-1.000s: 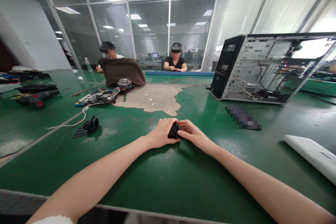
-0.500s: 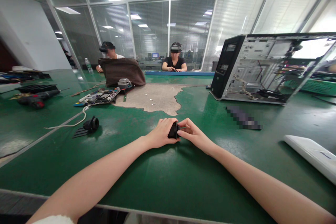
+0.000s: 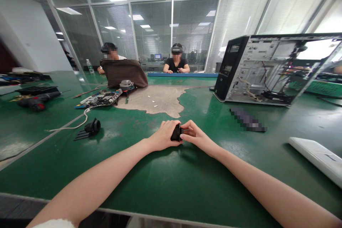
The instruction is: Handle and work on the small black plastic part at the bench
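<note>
Between my hands, just above the green table [image 3: 149, 181], is a small black boxy part [image 3: 175, 134]; its exact kind I cannot make out. My left hand [image 3: 162, 136] wraps around it from the left, thumb below and fingers over the top. From the right, my right hand [image 3: 196, 134] pinches the part's right end with thumb and fingertips. The fingers hide much of its surface. Further left on the table lies a black plastic piece [image 3: 92, 127] with a round collar and flat prongs.
An opened computer case [image 3: 232, 67] stands at the right, with a blurred dark object [image 3: 247, 119] and a white box [image 3: 315, 155] nearer me. Circuit boards [image 3: 103, 99], a white cable [image 3: 82, 123] and a power drill [image 3: 39, 100] lie left. Two people sit across the table.
My hands and the black part stay almost exactly where they were. Across the table, the person in black has shifted slightly and moved their hands apart.
</note>
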Demonstrator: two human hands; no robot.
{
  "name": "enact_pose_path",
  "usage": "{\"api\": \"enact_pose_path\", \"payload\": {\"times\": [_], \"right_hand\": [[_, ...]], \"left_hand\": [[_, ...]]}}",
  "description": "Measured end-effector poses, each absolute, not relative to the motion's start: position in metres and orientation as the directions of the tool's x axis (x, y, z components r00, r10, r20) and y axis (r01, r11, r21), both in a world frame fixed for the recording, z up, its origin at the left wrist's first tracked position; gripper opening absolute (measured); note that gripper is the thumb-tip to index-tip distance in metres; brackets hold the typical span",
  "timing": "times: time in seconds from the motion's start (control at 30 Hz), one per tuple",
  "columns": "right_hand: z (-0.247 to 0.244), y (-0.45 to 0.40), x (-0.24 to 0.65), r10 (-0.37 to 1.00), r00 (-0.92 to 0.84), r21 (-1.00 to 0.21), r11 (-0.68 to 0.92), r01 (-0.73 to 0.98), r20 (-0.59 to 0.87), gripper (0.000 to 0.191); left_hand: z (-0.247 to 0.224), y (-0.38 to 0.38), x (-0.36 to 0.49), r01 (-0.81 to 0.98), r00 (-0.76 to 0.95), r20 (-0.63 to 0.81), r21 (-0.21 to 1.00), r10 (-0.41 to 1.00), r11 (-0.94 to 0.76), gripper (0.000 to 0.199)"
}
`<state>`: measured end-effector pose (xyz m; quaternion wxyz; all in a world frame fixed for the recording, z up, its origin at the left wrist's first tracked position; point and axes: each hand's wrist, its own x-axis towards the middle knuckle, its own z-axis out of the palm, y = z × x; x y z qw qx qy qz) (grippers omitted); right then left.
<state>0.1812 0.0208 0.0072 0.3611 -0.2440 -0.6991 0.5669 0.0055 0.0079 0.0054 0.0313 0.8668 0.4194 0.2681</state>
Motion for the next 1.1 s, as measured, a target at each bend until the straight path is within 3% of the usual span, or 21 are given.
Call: {"api": "enact_pose_path", "payload": {"times": [0.1,0.3,0.47,0.7,0.9,1.1], "right_hand": [[0.0075,0.0203,0.1812,0.768,-0.593,-0.963,0.265,-0.046,0.24,0.022],[0.0003,0.0268,0.1829,0.777,-0.594,-0.967,0.256,-0.004,0.208,0.031],[0.0028,0.0244,0.1825,0.722,-0.651,-0.967,0.24,-0.082,0.235,0.035],[0.006,0.0211,0.182,0.764,-0.597,-0.961,0.272,-0.046,0.245,0.02],[-0.0013,0.0282,0.183,0.774,-0.596,-0.966,0.26,-0.011,0.215,0.03],[0.0048,0.0227,0.1821,0.722,-0.649,-0.966,0.242,-0.087,0.239,0.034]], "left_hand": [[0.0056,0.0076,0.0064,0.707,0.499,0.445,0.287,0.743,-0.647,0.057],[0.007,0.0069,0.0066,0.705,0.498,0.43,0.304,0.753,-0.64,0.057],[0.0073,0.0067,0.0056,0.711,0.505,0.427,0.288,0.75,-0.642,0.058],[0.0069,0.007,0.006,0.707,0.507,0.447,0.275,0.738,-0.652,0.058],[0.0075,0.0068,0.0063,0.702,0.505,0.441,0.29,0.741,-0.651,0.056],[0.008,0.0062,0.0054,0.703,0.505,0.421,0.306,0.753,-0.642,0.058]]}}
